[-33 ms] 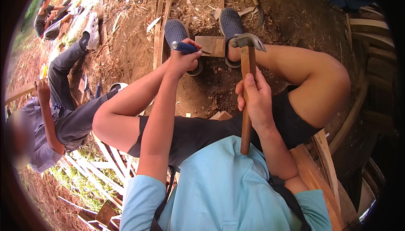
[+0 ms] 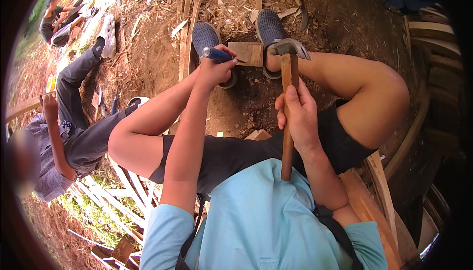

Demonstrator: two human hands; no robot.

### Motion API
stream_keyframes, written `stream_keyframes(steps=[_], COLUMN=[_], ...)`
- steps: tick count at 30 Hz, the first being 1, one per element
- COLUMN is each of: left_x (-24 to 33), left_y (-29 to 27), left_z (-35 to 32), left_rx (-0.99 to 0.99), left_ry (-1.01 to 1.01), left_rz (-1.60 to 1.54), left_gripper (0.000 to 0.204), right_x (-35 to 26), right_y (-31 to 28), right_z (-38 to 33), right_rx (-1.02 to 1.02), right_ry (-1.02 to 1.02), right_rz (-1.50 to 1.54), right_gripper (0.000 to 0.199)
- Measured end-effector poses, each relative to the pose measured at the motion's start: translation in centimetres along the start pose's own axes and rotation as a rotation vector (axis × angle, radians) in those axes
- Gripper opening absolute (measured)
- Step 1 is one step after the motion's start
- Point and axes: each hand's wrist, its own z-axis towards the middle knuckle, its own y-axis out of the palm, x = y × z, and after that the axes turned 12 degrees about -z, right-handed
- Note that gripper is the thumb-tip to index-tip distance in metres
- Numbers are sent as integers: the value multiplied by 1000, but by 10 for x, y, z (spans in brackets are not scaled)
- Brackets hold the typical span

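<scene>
My left hand [image 2: 216, 72] is closed around the blue handle of a chisel [image 2: 215, 55] with a metal cap on its end. The chisel's thin blade points right, its tip against or just over the face of a small wooden block [image 2: 246, 53]. That block sits between my two shoes, near the right ankle. Upright in front of my right thigh is a claw hammer [image 2: 289, 72], its steel head at the top. My right hand [image 2: 301, 117] grips its wooden handle around the middle, and the handle's lower end is by my shirt.
Long wood strips [image 2: 187, 23] lie on the dirt beyond my left shoe. A curved blade [image 2: 301, 11] rests at the far right. A seated person [image 2: 49, 156] is close on my left, another person [image 2: 54, 21] farther back. Planks [image 2: 374, 191] lean behind my right side.
</scene>
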Motion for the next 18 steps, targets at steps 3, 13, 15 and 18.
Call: stream_keyframes(steps=[3, 13, 15, 18], left_x=[-1, 10, 8, -4], left_y=[6, 23, 23, 21], left_z=[6, 11, 13, 17], left_rx=[-36, -69, -63, -72], left_ry=[79, 138, 147, 237], left_rz=[96, 261, 241, 301], left_gripper=[16, 16, 18, 20], right_x=[-3, -29, -46, -75], right_y=[-1, 2, 2, 5], right_z=[0, -2, -14, -30], right_rx=[-15, -94, -84, -71], right_ry=[-6, -82, -207, -472], right_rz=[-17, -238, -337, -408], right_gripper=[46, 51, 53, 56])
